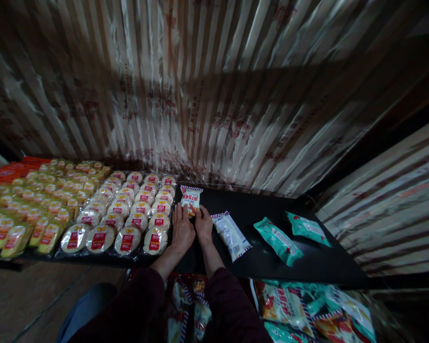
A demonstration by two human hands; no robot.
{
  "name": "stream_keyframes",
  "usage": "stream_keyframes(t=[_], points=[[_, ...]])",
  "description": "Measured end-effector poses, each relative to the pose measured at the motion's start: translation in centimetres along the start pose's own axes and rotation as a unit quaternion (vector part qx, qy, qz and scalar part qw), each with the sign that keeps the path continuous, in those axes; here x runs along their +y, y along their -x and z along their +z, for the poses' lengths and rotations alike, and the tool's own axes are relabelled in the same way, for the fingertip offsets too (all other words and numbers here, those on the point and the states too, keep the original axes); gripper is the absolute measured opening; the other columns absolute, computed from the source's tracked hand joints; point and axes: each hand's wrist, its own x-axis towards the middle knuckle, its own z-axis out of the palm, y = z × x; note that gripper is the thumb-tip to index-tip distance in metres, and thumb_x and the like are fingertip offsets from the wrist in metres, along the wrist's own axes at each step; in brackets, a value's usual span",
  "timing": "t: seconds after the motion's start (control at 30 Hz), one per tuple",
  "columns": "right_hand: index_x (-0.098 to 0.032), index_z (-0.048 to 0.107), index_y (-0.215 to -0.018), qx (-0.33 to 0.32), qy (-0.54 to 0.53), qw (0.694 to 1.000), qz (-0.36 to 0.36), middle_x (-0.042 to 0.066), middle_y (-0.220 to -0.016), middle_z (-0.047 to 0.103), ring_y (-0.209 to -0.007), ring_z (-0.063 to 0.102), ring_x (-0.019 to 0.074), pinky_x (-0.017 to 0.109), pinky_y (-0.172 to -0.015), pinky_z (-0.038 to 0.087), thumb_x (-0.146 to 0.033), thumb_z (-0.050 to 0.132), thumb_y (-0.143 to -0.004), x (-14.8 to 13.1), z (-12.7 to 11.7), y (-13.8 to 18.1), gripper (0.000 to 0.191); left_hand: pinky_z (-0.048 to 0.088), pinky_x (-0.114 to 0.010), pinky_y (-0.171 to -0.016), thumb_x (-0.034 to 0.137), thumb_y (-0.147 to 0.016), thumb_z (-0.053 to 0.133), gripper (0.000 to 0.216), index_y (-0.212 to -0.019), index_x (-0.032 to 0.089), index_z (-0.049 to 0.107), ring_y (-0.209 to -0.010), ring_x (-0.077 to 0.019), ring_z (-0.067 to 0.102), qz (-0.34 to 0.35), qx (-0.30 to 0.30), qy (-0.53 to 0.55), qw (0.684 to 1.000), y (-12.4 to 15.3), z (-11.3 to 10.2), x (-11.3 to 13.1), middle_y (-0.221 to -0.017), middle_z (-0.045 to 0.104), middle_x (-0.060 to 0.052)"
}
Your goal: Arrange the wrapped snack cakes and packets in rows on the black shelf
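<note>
A small white snack packet (pixel 190 200) with red lettering lies at the back of a black shelf (pixel 232 197), right of the rows of round packs. My left hand (pixel 182 228) rests its outstretched fingers at the packet's near left edge. My right hand (pixel 203 226) has its fingers bent in at the near right corner of the same packet, which they appear to pinch. The hands partly hide the packet's near end. Just right of my right hand, a second white packet (pixel 232 236) with a striped border lies slanted and apart from it.
Round cracker packs (pixel 127 239) in clear wrap stand in rows on the left, with yellow packs (pixel 16 239) and orange packs (pixel 7 174) beyond. Two teal packets (pixel 278 240) lie to the right. More snack bags (pixel 282 301) are below the shelf edge. Corrugated plastic-covered walls (pixel 214 95) enclose the back.
</note>
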Motion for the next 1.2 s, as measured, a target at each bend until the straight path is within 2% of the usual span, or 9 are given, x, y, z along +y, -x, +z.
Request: stream_keyframes(t=[0.27, 0.6, 0.83, 0.97, 1.2], points=[[-0.015, 0.064, -0.109, 0.006, 0.005, 1.000, 0.007, 0.012, -0.109, 0.068, -0.098, 0.062, 0.0218, 0.033, -0.088, 0.046, -0.032, 0.039, -0.083, -0.2, 1.0, -1.5, 0.040, 0.024, -0.049, -0.112, 0.005, -0.074, 0.043, 0.060, -0.133, 0.001, 0.041, -0.138, -0.0328, 0.026, -0.008, -0.013, -0.046, 0.999, -1.6, 0.0, 0.4, -0.145, 0.032, -0.026], [-0.015, 0.065, -0.108, 0.001, 0.025, 1.000, 0.015, 0.010, -0.108, 0.068, -0.097, 0.062, 0.0194, 0.031, -0.091, 0.046, -0.027, 0.041, -0.082, -0.2, 1.6, -3.0, 0.037, 0.029, -0.046, -0.110, 0.007, -0.076, 0.044, 0.059, -0.134, 0.001, 0.041, -0.135, -0.0322, 0.033, -0.021, -0.029, -0.123, 0.992, -3.2, -0.3, 1.4, -0.144, 0.034, -0.026], [-0.016, 0.063, -0.114, -0.002, 0.000, 1.000, 0.013, 0.009, -0.112, 0.067, -0.099, 0.062, 0.0191, 0.031, -0.091, 0.046, -0.028, 0.042, -0.082, 0.2, 1.9, -3.8, 0.040, 0.030, -0.047, -0.109, 0.008, -0.075, 0.046, 0.059, -0.133, 0.003, 0.043, -0.135, -0.0328, 0.032, -0.024, -0.021, -0.117, 0.993, -4.2, -0.1, 1.4, -0.143, 0.036, -0.025], [-0.018, 0.064, -0.112, 0.002, 0.006, 1.000, 0.012, 0.007, -0.111, 0.068, -0.098, 0.063, 0.0182, 0.030, -0.091, 0.046, -0.028, 0.043, -0.082, 0.0, 2.1, -4.2, 0.038, 0.029, -0.048, -0.109, 0.009, -0.076, 0.045, 0.056, -0.132, 0.004, 0.044, -0.135, -0.0324, 0.032, -0.028, -0.012, -0.097, 0.995, -4.6, 0.2, 1.3, -0.142, 0.037, -0.025], [-0.017, 0.066, -0.110, 0.003, 0.021, 1.000, 0.023, 0.009, -0.111, 0.068, -0.100, 0.063, 0.0199, 0.032, -0.092, 0.046, -0.030, 0.044, -0.083, -0.1, 2.8, -5.1, 0.037, 0.028, -0.046, -0.110, 0.007, -0.075, 0.045, 0.058, -0.132, 0.003, 0.044, -0.136, -0.0322, 0.031, -0.016, -0.016, -0.114, 0.993, -5.4, 0.4, 0.9, -0.143, 0.036, -0.025]])
